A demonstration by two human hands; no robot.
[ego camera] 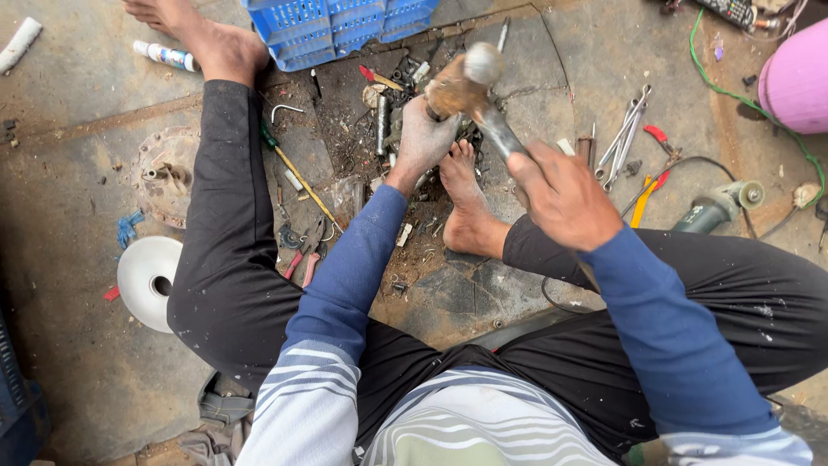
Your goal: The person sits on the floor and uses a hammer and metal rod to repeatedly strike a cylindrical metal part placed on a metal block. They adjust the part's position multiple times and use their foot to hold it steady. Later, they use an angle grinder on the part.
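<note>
I sit on the ground with my legs spread. My right hand [565, 197] is shut on the handle of a hammer [473, 86], whose rusty head is raised and blurred above the middle of the floor. My left hand [423, 138] is closed around a dark metal part, mostly hidden under the hand and the hammer head, held upright on the ground. My right foot [463, 203] rests right beside that hand. Scrap bits and small metal pieces [388, 103] lie around the part.
A blue plastic crate [336, 24] stands at the top. Wrenches [625, 138], red-handled pliers [660, 147] and an angle grinder [720, 205] lie to the right, a pink round object [798, 78] at far right. A long screwdriver [297, 173], pliers [302, 250], a white disc [148, 280] and a rusty round housing [164, 173] lie left.
</note>
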